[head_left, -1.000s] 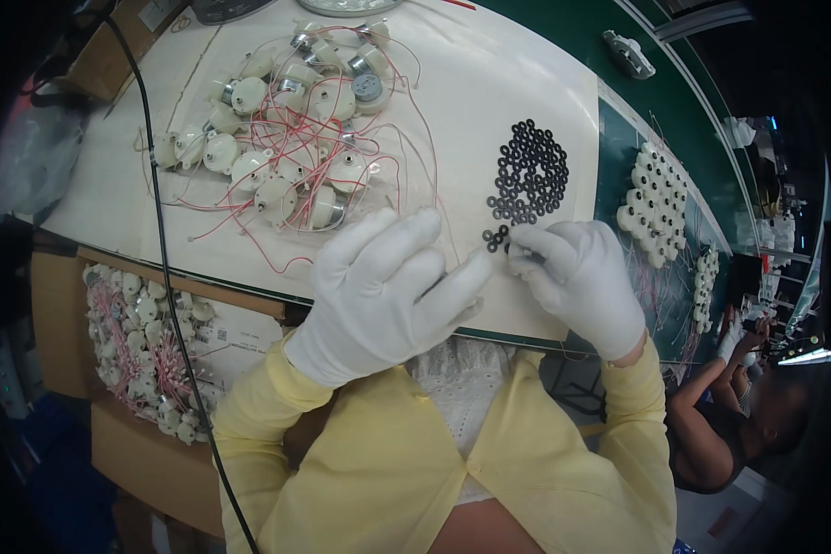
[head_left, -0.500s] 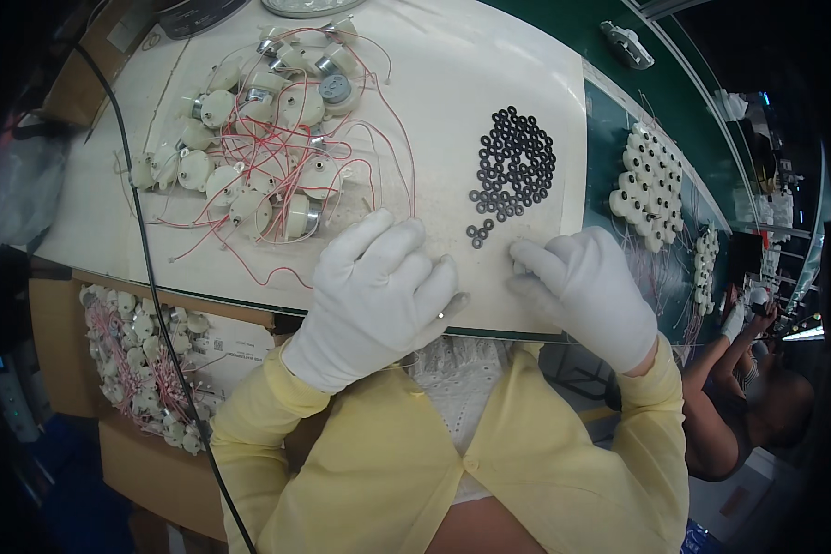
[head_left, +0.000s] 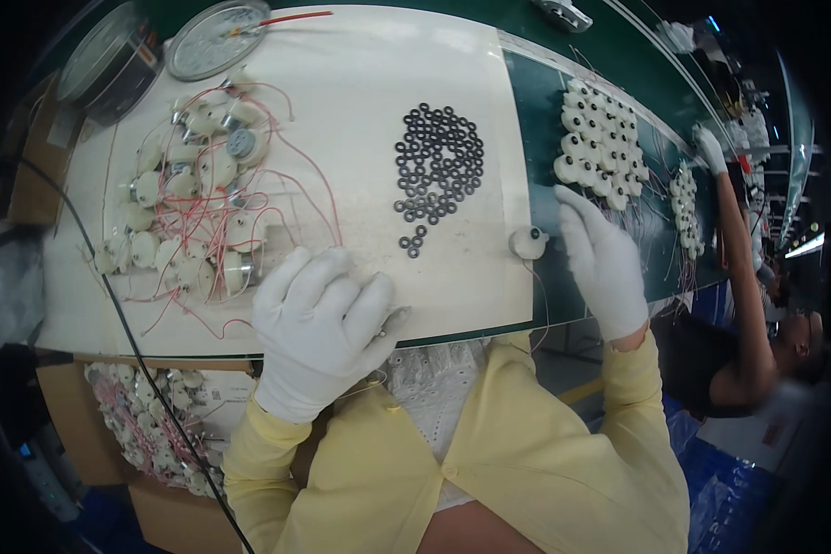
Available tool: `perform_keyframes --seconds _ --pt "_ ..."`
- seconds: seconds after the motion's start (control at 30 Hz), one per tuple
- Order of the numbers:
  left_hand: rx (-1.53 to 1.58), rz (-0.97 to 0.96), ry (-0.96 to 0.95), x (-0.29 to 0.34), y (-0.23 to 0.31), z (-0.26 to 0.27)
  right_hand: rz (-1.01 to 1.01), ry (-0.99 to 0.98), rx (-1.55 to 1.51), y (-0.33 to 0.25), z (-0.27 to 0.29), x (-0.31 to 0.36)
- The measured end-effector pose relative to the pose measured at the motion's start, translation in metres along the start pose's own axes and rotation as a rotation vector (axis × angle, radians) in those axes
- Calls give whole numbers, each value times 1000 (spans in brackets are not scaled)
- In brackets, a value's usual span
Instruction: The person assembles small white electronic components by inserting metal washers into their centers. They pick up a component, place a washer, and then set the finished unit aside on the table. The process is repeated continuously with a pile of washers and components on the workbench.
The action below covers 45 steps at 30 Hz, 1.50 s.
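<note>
My left hand (head_left: 319, 328), in a white glove, is curled at the front edge of the table. Its fingers close on something mostly hidden; a greyish tip shows by the thumb and a thin wire loops below. My right hand (head_left: 602, 263), also gloved, reaches right with its fingers stretched out and nothing visible in them. Just left of it, a small white round motor (head_left: 528, 243) with a black centre lies on the white sheet, its wire trailing over the edge. Between the hands is a pile of small black rings (head_left: 439, 157).
Tangled white motors with red wires (head_left: 194, 185) lie at the left. Motors with black rings stand in rows (head_left: 605, 143) on the green mat. A clear tub (head_left: 111, 65) and round lid (head_left: 217, 42) are far left. A black cable (head_left: 111, 295) crosses the left side. A co-worker's arm (head_left: 743, 277) is right.
The view has shifted. My right hand has moved right, its fingers straightening from a curl. A lone motor now lies beside it. My left hand stays curled.
</note>
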<state>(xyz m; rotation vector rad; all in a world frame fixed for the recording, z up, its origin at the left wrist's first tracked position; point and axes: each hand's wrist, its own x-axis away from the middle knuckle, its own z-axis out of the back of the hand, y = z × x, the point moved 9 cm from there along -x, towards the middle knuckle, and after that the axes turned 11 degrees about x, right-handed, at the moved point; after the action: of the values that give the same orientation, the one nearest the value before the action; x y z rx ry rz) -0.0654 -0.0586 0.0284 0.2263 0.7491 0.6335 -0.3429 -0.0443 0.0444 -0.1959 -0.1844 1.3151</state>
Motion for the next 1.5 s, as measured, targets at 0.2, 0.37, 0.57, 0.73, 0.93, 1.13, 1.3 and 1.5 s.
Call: perform_keyframes --seconds 0.2,0.37,0.57,0.73,0.93,1.13,1.3,1.5 --pt "-42 -16 -35 -1 5 0 248 72 166 -33 -7 6" --pt "-55 -7 -59 1 3 -2 -142 60 -54 43 36 3" --pt "-47 -18 -74 -2 6 -2 -268 133 -43 165 39 8" --pt "-81 -36 -37 -5 7 0 -341 180 -184 181 21 2" --pt "-176 -38 32 7 4 5 -430 228 62 182 31 4" --pt "-176 -19 203 9 21 35 -117 526 182 129 73 25" --pt "428 -90 75 -15 30 33 364 510 -1 -23 57 55" --pt "872 -15 224 -44 51 14 938 454 -418 -122 27 58"
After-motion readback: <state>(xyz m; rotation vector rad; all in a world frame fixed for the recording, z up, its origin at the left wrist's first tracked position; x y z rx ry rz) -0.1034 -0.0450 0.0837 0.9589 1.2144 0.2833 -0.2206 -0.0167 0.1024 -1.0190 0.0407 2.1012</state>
